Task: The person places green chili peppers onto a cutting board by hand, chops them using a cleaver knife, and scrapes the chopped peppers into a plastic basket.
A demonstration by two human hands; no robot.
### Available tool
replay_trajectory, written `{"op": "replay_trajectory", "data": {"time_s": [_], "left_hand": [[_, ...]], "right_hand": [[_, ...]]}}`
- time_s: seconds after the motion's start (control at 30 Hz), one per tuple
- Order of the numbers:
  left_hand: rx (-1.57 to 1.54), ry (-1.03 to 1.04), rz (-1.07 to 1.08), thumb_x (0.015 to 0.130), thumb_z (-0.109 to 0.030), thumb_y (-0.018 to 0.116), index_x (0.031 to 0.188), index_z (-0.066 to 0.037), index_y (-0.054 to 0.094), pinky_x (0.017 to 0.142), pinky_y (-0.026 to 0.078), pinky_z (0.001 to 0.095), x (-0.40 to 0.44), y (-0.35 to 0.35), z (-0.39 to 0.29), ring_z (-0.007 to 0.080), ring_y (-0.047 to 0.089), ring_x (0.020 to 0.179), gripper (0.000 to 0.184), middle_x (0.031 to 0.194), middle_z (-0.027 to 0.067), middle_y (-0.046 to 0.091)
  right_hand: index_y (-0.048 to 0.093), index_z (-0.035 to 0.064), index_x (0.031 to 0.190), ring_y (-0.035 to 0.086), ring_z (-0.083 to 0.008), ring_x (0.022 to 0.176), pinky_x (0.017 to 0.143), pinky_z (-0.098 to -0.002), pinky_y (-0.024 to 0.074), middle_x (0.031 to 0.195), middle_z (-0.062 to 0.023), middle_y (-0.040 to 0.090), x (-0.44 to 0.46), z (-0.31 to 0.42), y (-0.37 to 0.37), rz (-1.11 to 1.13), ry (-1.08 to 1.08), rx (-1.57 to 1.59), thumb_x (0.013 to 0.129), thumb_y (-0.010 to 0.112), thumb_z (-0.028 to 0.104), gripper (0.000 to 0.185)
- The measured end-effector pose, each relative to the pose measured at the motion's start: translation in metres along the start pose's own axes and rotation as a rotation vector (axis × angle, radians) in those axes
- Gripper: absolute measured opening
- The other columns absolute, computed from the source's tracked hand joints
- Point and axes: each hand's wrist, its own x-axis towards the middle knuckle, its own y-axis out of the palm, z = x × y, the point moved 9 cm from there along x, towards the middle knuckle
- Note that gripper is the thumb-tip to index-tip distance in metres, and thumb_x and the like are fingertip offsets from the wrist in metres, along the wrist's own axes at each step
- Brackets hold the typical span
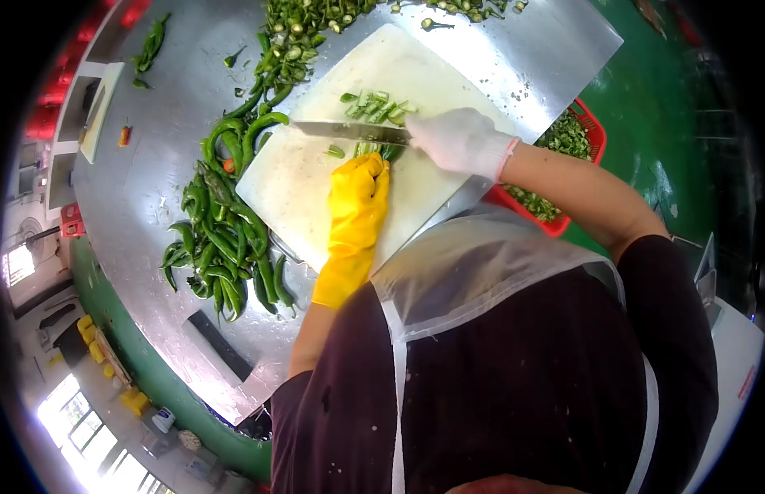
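My right hand (460,142), in a white knit glove, grips a kitchen knife (341,130) whose blade points left across the white cutting board (304,185). Just below the blade, my left hand (362,185) in a long yellow rubber glove is closed over green peppers (390,152), pressing them on the board. Their ends stick out past the curled fingers; the rest is hidden under the glove. Cut pepper pieces (378,107) lie on the far side of the blade, and one small piece (335,151) rests left of my left hand.
Whole green peppers (222,230) are heaped left of the board on the metal table (144,189). Chopped pieces (296,33) are piled at the far edge. A red basket (596,132) of chopped pepper stands right, below table height. A dark bar (218,344) lies near the table's left edge.
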Motion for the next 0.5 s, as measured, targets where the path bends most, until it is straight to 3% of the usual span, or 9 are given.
{"op": "replay_trajectory", "data": {"time_s": [0.17, 0.23, 0.33, 0.43, 0.5], "left_hand": [[0.072, 0.145, -0.105, 0.087, -0.001, 0.075, 0.096, -0.003, 0.072, 0.078, 0.056, 0.0452, 0.001, -0.022, -0.035, 0.0394, 0.068, 0.088, 0.010, 0.099, 0.0166, 0.072], [0.080, 0.129, -0.116, 0.087, 0.000, 0.074, 0.095, -0.002, 0.072, 0.077, 0.056, 0.0457, -0.006, -0.029, -0.040, 0.0404, 0.067, 0.086, 0.009, 0.095, 0.0172, 0.071], [0.043, 0.078, -0.096, 0.087, 0.001, 0.073, 0.092, -0.001, 0.070, 0.074, 0.055, 0.0469, -0.008, -0.024, -0.029, 0.0418, 0.066, 0.083, 0.006, 0.091, 0.0179, 0.070], [0.019, 0.010, -0.058, 0.089, 0.002, 0.072, 0.091, -0.001, 0.069, 0.072, 0.054, 0.0483, -0.013, -0.016, -0.013, 0.0430, 0.066, 0.081, 0.004, 0.088, 0.0180, 0.069], [0.020, 0.004, -0.058, 0.090, 0.002, 0.071, 0.090, -0.001, 0.069, 0.072, 0.054, 0.0487, -0.015, -0.012, -0.007, 0.0434, 0.065, 0.081, 0.003, 0.088, 0.0178, 0.069]], "right_hand": [[0.059, 0.0075, 0.115, 0.074, -0.0408, 0.088, 0.078, -0.0550, 0.0563, 0.094, -0.0186, 0.075, -0.018, -0.006, -0.009, 0.013, 0.092, 0.057, 0.105, 0.052, 0.028, 0.024], [0.056, 0.0087, 0.117, 0.074, -0.0400, 0.082, 0.074, -0.0536, 0.0572, 0.091, -0.0163, 0.073, -0.028, -0.008, -0.014, 0.078, 0.134, 0.082, 0.107, 0.055, 0.028, 0.022], [0.056, 0.0084, 0.117, 0.074, -0.0395, 0.083, 0.075, -0.0541, 0.0563, 0.093, -0.0153, 0.074, -0.039, 0.001, -0.014, 0.093, 0.019, -0.078, 0.105, 0.055, 0.026, 0.021], [0.056, 0.0084, 0.117, 0.074, -0.0391, 0.088, 0.077, -0.0545, 0.0564, 0.097, -0.0147, 0.075, -0.033, 0.011, -0.012, 0.186, 0.035, -0.135, 0.102, 0.056, 0.024, 0.021], [0.061, 0.0060, 0.111, 0.073, -0.0407, 0.091, 0.084, -0.0549, 0.0557, 0.099, -0.0180, 0.075, -0.016, 0.012, -0.003, 0.173, 0.049, -0.054, 0.108, 0.042, 0.030, 0.031]]}}
